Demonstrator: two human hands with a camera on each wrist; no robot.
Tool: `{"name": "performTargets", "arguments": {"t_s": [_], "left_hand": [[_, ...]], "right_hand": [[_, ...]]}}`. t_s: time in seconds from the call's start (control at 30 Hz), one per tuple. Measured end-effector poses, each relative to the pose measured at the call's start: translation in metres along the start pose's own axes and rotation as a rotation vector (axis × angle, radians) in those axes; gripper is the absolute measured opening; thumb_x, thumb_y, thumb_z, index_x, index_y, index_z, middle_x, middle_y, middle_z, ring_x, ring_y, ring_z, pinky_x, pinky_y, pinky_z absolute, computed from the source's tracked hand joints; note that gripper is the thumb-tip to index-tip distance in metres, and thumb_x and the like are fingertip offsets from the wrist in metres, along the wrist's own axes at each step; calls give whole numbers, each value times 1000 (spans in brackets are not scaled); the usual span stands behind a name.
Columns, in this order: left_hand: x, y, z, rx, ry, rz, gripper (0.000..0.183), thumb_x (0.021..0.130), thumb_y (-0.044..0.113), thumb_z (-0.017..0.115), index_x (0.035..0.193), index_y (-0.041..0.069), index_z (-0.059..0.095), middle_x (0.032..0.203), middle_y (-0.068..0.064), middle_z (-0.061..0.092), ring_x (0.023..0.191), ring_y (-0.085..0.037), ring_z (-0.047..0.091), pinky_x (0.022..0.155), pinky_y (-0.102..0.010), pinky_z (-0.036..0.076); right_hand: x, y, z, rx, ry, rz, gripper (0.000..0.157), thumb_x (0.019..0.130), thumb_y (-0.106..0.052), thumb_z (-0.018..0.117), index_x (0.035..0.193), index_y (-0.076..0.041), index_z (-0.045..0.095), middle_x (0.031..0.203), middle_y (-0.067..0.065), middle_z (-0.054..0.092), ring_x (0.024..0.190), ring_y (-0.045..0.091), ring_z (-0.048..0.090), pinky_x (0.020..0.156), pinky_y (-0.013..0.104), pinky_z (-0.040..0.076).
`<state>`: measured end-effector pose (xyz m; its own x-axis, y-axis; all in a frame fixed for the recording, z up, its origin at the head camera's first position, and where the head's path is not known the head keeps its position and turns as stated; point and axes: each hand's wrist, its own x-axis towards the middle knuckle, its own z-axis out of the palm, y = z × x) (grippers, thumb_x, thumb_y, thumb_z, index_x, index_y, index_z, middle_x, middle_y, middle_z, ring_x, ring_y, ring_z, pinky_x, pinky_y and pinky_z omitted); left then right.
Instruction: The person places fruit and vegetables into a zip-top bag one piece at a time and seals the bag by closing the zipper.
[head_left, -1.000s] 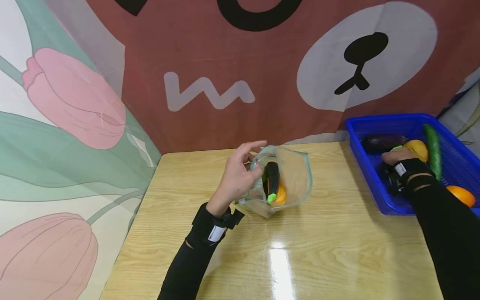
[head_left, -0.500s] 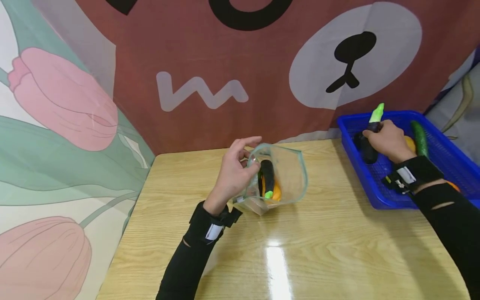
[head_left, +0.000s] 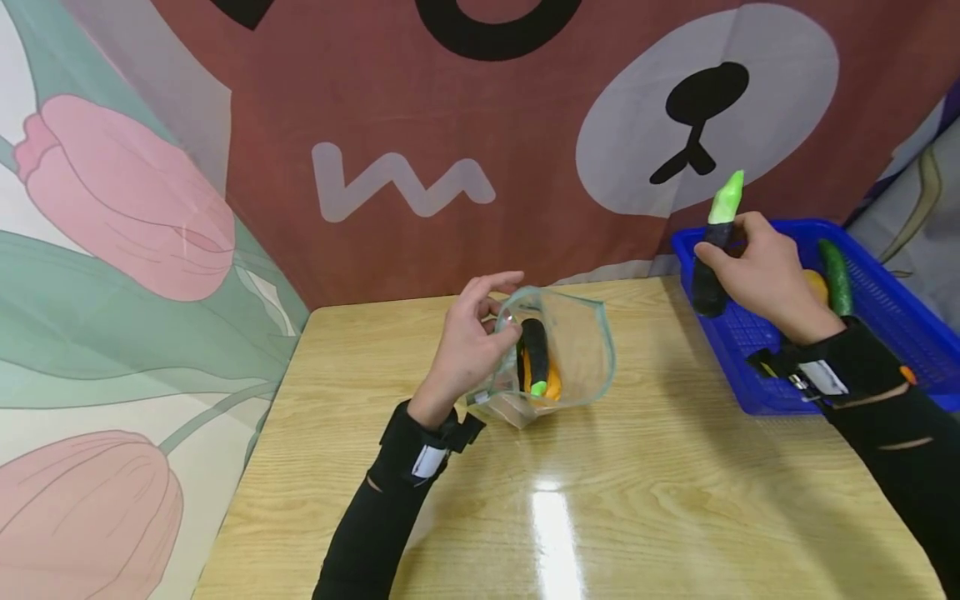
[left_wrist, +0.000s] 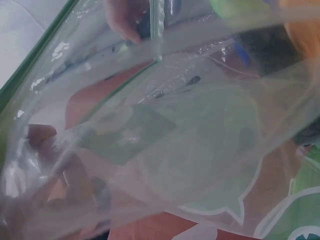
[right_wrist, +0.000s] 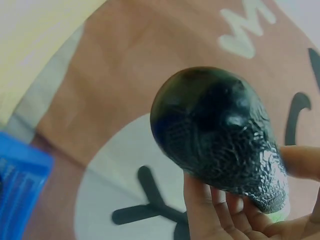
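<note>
Your right hand (head_left: 761, 271) grips a dark eggplant (head_left: 708, 267) above the blue basket's (head_left: 757, 392) left rim at the worktop's (head_left: 637, 500) right edge, while your left hand (head_left: 468, 350) pinches the clear bag's (head_left: 577, 358) mouth open near the far edge.

L hand (head_left: 468, 350) pinching clear bag (head_left: 573, 350) rim, R hand (head_left: 765, 271) gripping eggplant (head_left: 711, 258) – stem up, above blue basket (head_left: 892, 350)

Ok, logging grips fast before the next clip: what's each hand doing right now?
Left hand: pinches the rim of the clear bag, holding it open.
Right hand: grips a dark eggplant, lifted above the blue basket.
</note>
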<state>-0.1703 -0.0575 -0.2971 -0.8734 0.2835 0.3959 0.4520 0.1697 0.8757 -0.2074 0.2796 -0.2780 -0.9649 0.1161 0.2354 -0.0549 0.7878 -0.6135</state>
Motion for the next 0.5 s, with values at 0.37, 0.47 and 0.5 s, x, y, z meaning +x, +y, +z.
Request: {"name": "performTargets", "arguments": {"t_s": [0.37,0.47,0.5], "left_hand": [[0,1,1,8,2,-4,52,82,-9,57,129,14,55,117,-8,50,73,-18,47,58,-22,37],[1,1,2,11,3,-6,53,82,-9,57,129,14,55,118,-9,50,74,-18,47,58,-22,37],[1,1,2,13,3,-8,52,82,-9,57,129,14,55,118,-9,50,74,-18,47,58,-22,37]], "right_hand": [[-30,-44,2,170,-35,-127,46,89,-42,62,119,-8,54,105,9,61,91,15,57,70,27,39],[-41,-56,5,236,-37,-201,35,87,-33,68,113,-11,59,95,-5,61,80,3,57,66,17,43],[-44,-60,6,260,-41,-223,33,86,-29,69,112,-11,59,93,-8,61,78,2,57,65,16,44]]}}
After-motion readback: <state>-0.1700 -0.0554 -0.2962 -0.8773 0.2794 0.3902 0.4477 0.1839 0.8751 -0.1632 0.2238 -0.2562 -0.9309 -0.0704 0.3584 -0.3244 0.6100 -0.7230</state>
